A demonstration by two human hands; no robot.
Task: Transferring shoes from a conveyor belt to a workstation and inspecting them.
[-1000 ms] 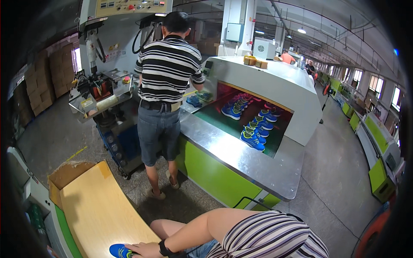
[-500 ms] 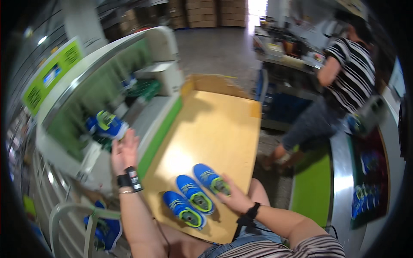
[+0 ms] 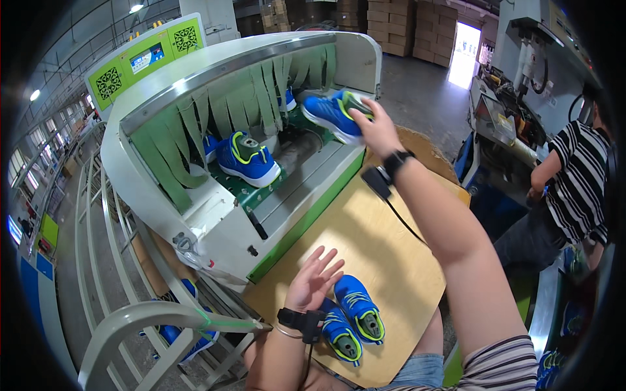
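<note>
My right hand grips a blue sneaker by its heel and collar, holding it up at the right end of the machine's opening. The sneaker has a white sole, and a grey form fills its yellow-green collar. Fingers spread and palm bare, my left hand hovers over the board's near part. Close beside it on the wooden board stand two similar sneakers, a right one and a left one. Another blue sneaker rests on the green bed inside the machine, in front of the hanging strips.
The white machine has green strips across its opening and a control panel above. Metal rack bars with more blue shoes lie at the left. A person in a striped shirt works at the right; stacked cartons stand behind.
My right hand has lifted one sneaker off the board and carried it up to the machine. My left hand has come back from the machine to the board. The view has turned left.
</note>
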